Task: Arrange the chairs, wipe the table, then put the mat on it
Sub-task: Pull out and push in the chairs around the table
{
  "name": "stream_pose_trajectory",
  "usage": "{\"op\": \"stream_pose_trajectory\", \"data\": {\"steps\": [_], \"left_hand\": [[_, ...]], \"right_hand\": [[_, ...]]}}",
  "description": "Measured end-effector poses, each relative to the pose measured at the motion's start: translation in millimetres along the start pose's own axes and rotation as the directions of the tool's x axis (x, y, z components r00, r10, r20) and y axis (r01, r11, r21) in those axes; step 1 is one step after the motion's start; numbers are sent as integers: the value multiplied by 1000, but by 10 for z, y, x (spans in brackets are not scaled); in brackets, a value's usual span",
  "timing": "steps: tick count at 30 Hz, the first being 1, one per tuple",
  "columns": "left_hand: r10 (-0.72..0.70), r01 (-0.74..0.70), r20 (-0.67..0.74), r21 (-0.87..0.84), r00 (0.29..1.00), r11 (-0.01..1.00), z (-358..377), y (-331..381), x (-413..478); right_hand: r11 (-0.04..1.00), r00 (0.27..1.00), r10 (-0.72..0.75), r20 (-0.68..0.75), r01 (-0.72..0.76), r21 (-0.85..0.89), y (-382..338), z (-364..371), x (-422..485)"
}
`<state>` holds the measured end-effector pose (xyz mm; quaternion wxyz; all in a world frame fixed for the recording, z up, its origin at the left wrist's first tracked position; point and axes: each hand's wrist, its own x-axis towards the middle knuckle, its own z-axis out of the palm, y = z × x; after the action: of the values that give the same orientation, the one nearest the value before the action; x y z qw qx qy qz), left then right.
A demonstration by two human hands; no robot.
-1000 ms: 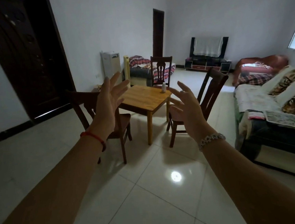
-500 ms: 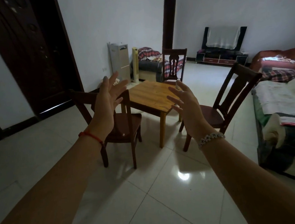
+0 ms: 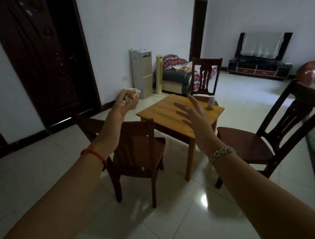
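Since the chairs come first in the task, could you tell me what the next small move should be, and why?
Probably reach the open right hand to the right chair and push it toward the table: it stands angled away, and the left hand is closed on a patterned cloth.

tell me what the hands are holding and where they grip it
The left hand is closed around a bunched patterned cloth, gripping its lower part. The right hand is open, holding nothing.

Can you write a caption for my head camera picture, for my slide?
Left hand at a patterned cloth, right hand open, nearing the wooden table.
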<state>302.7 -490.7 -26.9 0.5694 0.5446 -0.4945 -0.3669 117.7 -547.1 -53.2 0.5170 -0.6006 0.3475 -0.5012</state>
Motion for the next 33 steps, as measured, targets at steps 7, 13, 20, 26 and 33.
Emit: {"op": "stream_pose_trajectory", "data": {"steps": [7,13,20,26,33], "left_hand": [[-51,34,74,207,996,978,-488,-447,780],[-228,77,198,570,953,818,-987,-945,1634],[-524,-82,320,900,790,427,-1553,-1503,2636],[-738,-53,419,884,529,464,-1833,-1891,2982],[-537,-397,588,807,605,437,-1877,-2219,3083]], "right_hand": [[972,992,16,125,14,-236,316,410,799],[850,958,93,271,65,-523,675,929,1423],[608,881,332,338,74,-790,1116,1594,2105],[387,782,567,260,26,-922,1611,1975,2438],[106,770,591,238,219,-970,1925,2150,2532]]}}
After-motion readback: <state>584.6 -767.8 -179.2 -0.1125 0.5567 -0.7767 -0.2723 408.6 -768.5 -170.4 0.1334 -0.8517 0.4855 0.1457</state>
